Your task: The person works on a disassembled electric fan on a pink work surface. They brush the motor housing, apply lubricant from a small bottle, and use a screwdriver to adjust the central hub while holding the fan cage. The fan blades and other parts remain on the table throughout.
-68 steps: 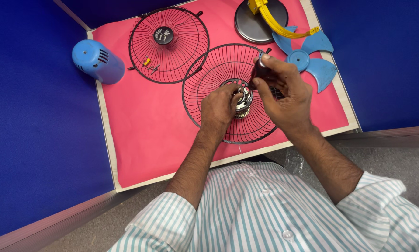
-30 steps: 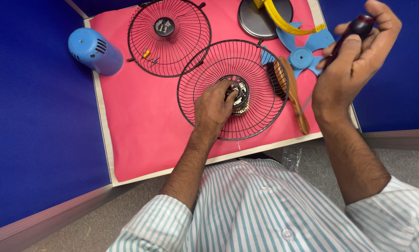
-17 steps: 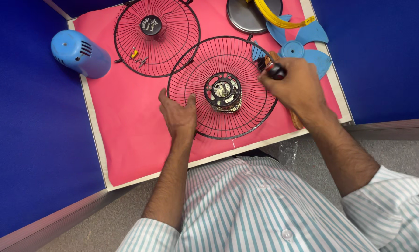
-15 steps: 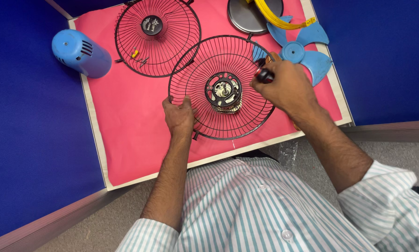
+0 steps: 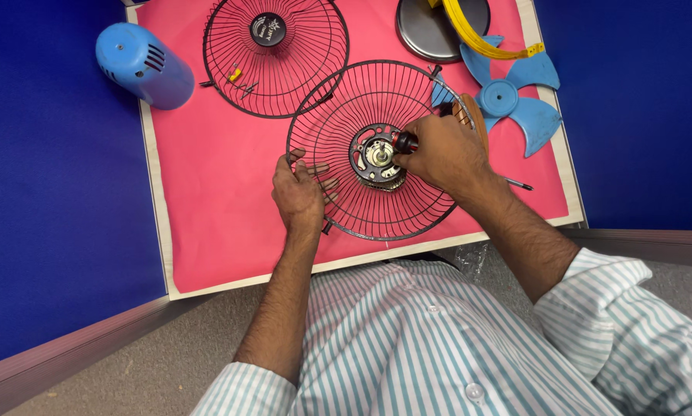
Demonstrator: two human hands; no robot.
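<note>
The right hand (image 5: 438,154) pinches a dark screwdriver handle (image 5: 404,142) at the metal motor hub (image 5: 376,154) of a round black wire fan guard (image 5: 380,150). The left hand (image 5: 299,192) presses spread fingers flat on the guard's left rim. The guard lies on a smooth pink mat (image 5: 207,192), with bare mat to its left and a second wire guard (image 5: 273,54) touching it behind.

R hand (image 5: 438,154) w/ dark tool (image 5: 404,142) now at grille hub (image 5: 376,154), off rim.
</note>
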